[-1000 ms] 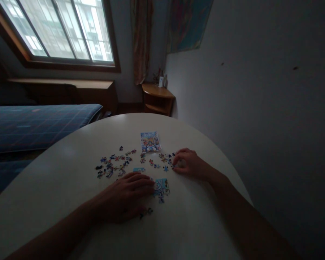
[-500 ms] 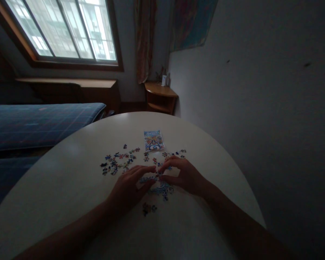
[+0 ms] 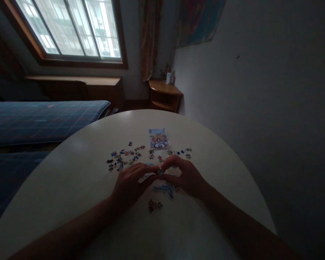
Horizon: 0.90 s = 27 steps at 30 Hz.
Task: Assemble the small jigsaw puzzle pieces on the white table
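Observation:
Both hands meet over the middle of a round white table (image 3: 78, 187). My left hand (image 3: 131, 184) and my right hand (image 3: 185, 177) pinch a small jigsaw piece (image 3: 159, 171) between their fingertips. A joined blue patch of puzzle (image 3: 165, 188) lies just below the fingers, and a strip of joined pieces shows under my left fingers. Several loose pieces (image 3: 123, 159) are scattered to the left and behind. A small printed picture card (image 3: 158, 138) lies farther back.
A few dark pieces (image 3: 154, 206) lie nearer to me. More pieces (image 3: 185, 152) sit right of the card. A blue checked bed (image 3: 40, 117) is to the left, a wooden corner shelf (image 3: 165, 94) behind, a grey wall (image 3: 260, 90) close on the right.
My right hand came in from the loose pieces on the right to meet my left hand at the centre. My left hand lifted its fingers into a pinch. The view drifted slightly.

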Each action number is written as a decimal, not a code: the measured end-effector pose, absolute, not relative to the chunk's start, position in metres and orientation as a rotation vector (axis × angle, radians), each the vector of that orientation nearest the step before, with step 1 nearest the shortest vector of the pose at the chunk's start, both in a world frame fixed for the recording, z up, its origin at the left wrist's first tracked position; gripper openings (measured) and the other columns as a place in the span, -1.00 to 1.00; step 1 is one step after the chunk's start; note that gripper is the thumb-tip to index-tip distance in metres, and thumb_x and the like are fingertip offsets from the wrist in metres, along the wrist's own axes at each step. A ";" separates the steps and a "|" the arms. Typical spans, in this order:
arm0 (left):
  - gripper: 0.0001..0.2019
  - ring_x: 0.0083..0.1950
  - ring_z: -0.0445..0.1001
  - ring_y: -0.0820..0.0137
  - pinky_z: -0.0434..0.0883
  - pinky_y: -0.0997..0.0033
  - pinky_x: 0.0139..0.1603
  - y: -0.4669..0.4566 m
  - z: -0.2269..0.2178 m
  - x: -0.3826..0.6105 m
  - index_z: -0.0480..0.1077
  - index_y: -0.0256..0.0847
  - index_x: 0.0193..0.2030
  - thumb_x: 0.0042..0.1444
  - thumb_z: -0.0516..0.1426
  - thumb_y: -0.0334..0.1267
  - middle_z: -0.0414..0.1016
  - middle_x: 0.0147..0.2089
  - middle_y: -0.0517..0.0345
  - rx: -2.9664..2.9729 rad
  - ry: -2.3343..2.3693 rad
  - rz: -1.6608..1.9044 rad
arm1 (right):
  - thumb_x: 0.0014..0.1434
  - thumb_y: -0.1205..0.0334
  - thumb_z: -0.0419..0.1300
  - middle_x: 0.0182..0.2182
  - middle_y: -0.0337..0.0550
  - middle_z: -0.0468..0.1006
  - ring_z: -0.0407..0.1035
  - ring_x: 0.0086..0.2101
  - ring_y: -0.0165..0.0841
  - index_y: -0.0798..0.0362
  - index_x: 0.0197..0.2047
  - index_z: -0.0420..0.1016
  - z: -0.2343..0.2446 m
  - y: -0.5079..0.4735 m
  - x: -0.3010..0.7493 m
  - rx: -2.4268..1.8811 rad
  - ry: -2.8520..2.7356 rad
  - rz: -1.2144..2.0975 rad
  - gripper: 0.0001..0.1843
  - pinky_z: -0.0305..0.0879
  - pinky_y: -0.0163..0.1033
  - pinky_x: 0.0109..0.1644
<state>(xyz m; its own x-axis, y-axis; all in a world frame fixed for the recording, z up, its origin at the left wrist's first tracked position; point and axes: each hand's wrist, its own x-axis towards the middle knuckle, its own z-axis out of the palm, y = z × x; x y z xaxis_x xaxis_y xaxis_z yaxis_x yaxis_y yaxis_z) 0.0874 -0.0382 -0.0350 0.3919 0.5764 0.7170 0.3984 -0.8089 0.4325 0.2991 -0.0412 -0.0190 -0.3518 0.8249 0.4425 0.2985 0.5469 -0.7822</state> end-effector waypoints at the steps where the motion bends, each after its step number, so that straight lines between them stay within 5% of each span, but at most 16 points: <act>1: -0.86 -0.27 0.61 0.38 0.53 0.39 -0.26 -0.038 -0.034 0.087 0.48 -0.17 -0.10 0.25 0.21 -0.20 0.64 -0.26 0.13 2.460 0.865 1.386 | 0.09 0.21 0.39 -0.30 -0.25 0.61 0.50 -0.26 -0.37 -0.04 -0.22 0.51 -0.019 -0.041 0.299 -0.898 -1.904 0.755 -0.81 0.39 -0.20 -0.09; 27: -0.87 -0.27 0.60 0.41 0.53 0.41 -0.24 -0.040 -0.029 0.088 0.47 -0.17 -0.16 0.23 0.23 -0.18 0.64 -0.27 0.15 2.432 0.843 1.428 | 0.11 0.14 0.38 -0.31 -0.22 0.59 0.49 -0.20 -0.33 -0.07 -0.26 0.52 -0.018 -0.041 0.298 -0.873 -1.882 0.769 -0.85 0.39 -0.12 -0.05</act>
<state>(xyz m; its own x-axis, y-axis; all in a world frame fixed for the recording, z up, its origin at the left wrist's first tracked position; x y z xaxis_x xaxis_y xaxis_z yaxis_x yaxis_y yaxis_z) 0.0882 -0.0403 -0.0289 0.3713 0.5638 0.7377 0.3731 -0.8182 0.4375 0.2981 -0.0413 -0.0176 -0.3499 0.8147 0.4625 0.2580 0.5584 -0.7884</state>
